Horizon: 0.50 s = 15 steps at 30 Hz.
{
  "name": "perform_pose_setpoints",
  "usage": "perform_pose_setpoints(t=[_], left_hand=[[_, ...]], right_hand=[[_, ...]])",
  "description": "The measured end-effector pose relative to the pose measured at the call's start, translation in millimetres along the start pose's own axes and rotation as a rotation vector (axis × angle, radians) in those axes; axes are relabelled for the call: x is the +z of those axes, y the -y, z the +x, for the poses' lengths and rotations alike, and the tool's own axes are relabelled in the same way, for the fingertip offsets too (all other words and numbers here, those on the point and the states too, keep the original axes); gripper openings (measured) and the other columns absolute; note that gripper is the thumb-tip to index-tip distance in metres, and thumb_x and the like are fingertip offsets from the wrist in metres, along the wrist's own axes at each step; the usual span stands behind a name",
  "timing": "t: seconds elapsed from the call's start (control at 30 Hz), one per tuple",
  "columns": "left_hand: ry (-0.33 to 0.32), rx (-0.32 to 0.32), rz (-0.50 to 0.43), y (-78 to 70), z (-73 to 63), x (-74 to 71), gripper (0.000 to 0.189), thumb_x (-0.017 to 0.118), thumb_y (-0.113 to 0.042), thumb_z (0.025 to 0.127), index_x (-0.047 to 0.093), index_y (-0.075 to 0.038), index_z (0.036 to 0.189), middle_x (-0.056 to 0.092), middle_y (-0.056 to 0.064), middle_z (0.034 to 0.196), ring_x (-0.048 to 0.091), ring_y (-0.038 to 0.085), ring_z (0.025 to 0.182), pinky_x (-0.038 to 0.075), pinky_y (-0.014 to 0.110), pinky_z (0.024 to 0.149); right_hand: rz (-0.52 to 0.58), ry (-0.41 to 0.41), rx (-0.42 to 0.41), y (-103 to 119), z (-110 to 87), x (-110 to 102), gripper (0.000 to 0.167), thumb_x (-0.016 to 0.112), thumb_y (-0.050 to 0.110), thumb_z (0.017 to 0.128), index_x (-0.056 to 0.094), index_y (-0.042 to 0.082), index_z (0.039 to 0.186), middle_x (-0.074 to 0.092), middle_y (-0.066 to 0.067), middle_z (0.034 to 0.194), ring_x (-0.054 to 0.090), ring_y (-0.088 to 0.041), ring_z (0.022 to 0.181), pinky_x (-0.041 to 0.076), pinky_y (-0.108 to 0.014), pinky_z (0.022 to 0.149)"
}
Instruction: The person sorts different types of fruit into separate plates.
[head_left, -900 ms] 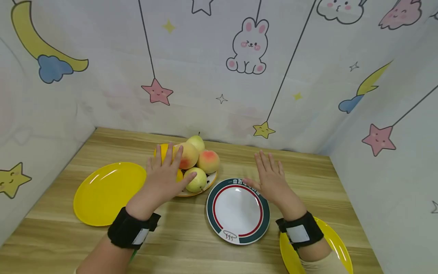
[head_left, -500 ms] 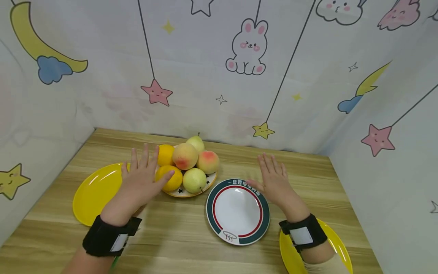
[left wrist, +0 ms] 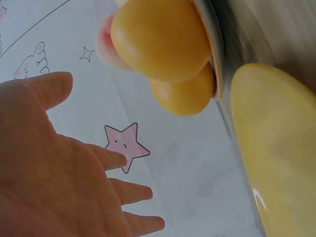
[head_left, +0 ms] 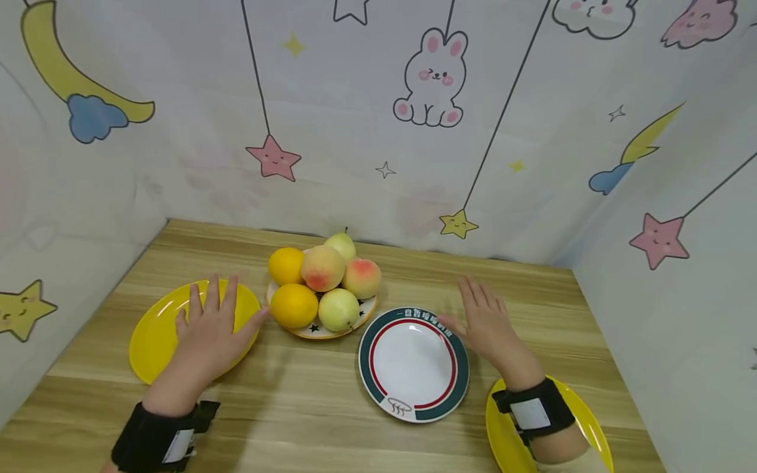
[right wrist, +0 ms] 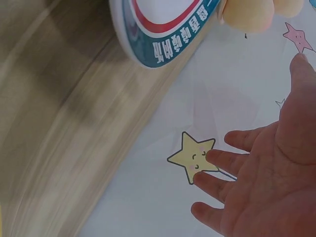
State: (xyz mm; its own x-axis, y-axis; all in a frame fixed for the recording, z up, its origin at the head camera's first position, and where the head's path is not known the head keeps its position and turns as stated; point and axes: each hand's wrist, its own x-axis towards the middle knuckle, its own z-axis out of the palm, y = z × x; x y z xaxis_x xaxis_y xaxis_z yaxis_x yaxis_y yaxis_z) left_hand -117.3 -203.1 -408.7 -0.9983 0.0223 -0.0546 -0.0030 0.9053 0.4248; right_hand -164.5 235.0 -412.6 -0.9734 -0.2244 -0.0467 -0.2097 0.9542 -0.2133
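My left hand is spread over the left yellow plate in the head view, its fingers straight and holding nothing. In the left wrist view, the palm faces the oranges. My right hand hovers at the right edge of the white plate, which has a green rim and red ring; its fingers are extended and nothing is in it. Between the hands, at the back, a fruit plate bears two oranges, two peaches and two pale green pears.
A second yellow plate lies at the front right, partly under the right forearm. All stand on a wood-grain table. A pale cloth wall with cartoon prints closes off the back and sides.
My left hand has moved left and toward me, off the fruit to over the left yellow plate. My right hand has drifted slightly right and toward me. The fruit and plates have stayed put.
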Motion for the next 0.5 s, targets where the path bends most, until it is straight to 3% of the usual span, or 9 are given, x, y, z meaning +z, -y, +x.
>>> perform_pose_setpoints(t=[0.2,0.37,0.5], left_hand=[[0.032,-0.134,-0.006,44.5,-6.6,0.0,0.097,0.036,-0.061,0.098,-0.003,0.011,0.150,-0.015,0.043,0.148,-0.017,0.066,0.129,-0.001,0.082,0.094],[0.033,-0.228,-0.011,82.5,-13.7,-2.8,0.096,0.039,-0.055,0.099,-0.008,0.016,0.146,-0.015,0.047,0.144,-0.013,0.071,0.126,0.006,0.083,0.092],[0.022,-0.293,-0.029,102.4,-17.6,-7.8,0.096,0.042,-0.045,0.100,-0.018,0.017,0.142,-0.019,0.047,0.142,-0.005,0.071,0.125,0.011,0.081,0.094]], right_hand=[[0.034,0.079,0.066,-10,-2.9,9,0.085,0.056,0.051,0.094,0.026,-0.006,0.150,0.025,-0.030,0.152,0.025,-0.050,0.137,0.019,-0.065,0.110],[0.189,0.178,0.155,-20,-4.7,17,0.081,0.060,0.049,0.093,0.033,-0.006,0.147,0.029,-0.031,0.148,0.032,-0.049,0.133,0.030,-0.064,0.105],[0.323,0.218,0.171,-30,-5.6,23,0.070,0.066,0.037,0.092,0.042,-0.007,0.141,0.044,-0.028,0.136,0.046,-0.042,0.120,0.040,-0.058,0.101]])
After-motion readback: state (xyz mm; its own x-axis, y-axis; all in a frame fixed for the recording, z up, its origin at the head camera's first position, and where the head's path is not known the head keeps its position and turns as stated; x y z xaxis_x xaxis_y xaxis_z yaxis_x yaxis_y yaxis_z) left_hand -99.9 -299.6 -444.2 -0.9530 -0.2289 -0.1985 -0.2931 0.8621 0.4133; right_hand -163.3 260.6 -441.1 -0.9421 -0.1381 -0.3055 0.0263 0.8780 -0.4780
